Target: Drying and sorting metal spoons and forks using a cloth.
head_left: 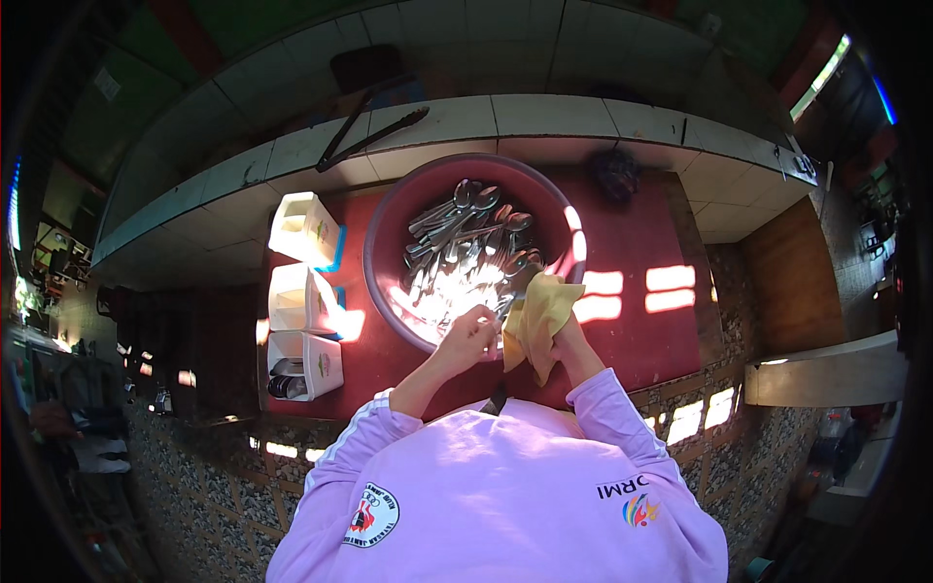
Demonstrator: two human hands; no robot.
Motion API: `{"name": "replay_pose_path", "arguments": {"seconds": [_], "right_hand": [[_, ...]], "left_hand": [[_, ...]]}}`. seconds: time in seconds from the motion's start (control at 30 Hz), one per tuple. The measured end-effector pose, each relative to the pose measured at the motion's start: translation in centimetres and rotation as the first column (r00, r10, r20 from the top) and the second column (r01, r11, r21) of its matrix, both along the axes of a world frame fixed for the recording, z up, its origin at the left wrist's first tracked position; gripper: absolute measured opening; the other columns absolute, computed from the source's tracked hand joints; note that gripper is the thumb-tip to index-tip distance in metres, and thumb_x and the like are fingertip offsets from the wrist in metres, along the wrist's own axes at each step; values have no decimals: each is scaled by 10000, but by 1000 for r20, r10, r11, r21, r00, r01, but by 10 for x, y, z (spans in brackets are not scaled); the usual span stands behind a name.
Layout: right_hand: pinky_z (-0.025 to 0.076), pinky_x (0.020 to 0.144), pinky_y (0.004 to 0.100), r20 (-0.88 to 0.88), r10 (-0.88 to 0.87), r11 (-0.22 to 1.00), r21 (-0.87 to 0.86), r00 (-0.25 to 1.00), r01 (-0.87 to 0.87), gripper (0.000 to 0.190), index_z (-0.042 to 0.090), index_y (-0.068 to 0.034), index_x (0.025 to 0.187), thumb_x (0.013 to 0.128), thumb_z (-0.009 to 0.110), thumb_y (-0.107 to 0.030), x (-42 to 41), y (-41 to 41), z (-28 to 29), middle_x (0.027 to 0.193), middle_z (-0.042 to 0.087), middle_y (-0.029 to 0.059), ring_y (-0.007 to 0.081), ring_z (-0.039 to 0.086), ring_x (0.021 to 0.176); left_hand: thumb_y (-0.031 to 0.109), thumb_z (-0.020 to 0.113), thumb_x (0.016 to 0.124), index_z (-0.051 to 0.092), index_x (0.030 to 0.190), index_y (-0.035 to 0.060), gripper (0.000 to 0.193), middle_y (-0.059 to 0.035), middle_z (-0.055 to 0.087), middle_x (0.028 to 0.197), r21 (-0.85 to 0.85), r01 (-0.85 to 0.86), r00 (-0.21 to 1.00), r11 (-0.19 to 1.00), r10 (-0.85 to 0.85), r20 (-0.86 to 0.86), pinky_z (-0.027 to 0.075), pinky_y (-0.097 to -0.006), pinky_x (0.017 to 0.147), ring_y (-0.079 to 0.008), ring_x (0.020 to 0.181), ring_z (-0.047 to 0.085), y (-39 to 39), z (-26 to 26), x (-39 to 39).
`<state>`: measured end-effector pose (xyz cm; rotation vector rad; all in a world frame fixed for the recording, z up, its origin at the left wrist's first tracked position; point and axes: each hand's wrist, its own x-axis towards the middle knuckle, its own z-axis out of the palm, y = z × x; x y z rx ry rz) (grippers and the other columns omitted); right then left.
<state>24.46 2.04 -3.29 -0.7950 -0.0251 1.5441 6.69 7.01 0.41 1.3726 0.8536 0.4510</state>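
Observation:
A large round plastic basin (373, 255) holds many metal spoons and forks (474, 233), strongly sunlit towards the near side. My left hand (470, 337) is over the basin's near rim, fingers curled; glare hides whether it grips any cutlery. Beside it, my right hand (567, 342) holds a yellow cloth (543, 313), which covers most of its fingers and hangs over the rim. Left of the basin stand several white plastic cutlery holders. The nearest holder (324, 364) has dark-looking cutlery (290, 386) in it; the middle holder (291, 299) and the far holder (302, 226) show pale insides.
The basin and holders stand on a red tabletop (641, 248). Behind it runs a white tiled ledge (452, 120) with black-handled tongs (372, 138). A dark plastic bag (616, 173) lies at the table's back right. A wooden panel (794, 270) stands to the right.

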Motion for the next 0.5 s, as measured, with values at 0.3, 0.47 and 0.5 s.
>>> {"name": "replay_pose_path", "arguments": {"seconds": [0.3,0.47,0.5], "right_hand": [[461,569,228,166,-120,989,111,979,102,151,510,-52,936,815,471,-134,-16,3,36,806,549,33,122,552,686],[448,560,211,536,-56,992,122,842,-12,170,538,-13,906,736,537,0,-1,12,13,813,562,33,94,542,691],[448,560,211,533,-47,992,121,845,-21,170,538,-13,906,736,537,0,6,14,0,813,562,33,94,542,691]], "left_hand": [[149,416,867,546,988,2,231,44,414,491,-136,180,984,974,-177,32,282,-153,410,-11,414,349,-25,44,-8],[151,426,865,550,976,-6,229,43,411,486,-214,111,993,970,-101,58,280,-155,410,-10,412,357,-25,59,-18],[151,426,865,550,976,-6,229,43,411,486,-216,101,994,971,-92,55,280,-155,410,-10,412,357,-25,60,-21]]}}
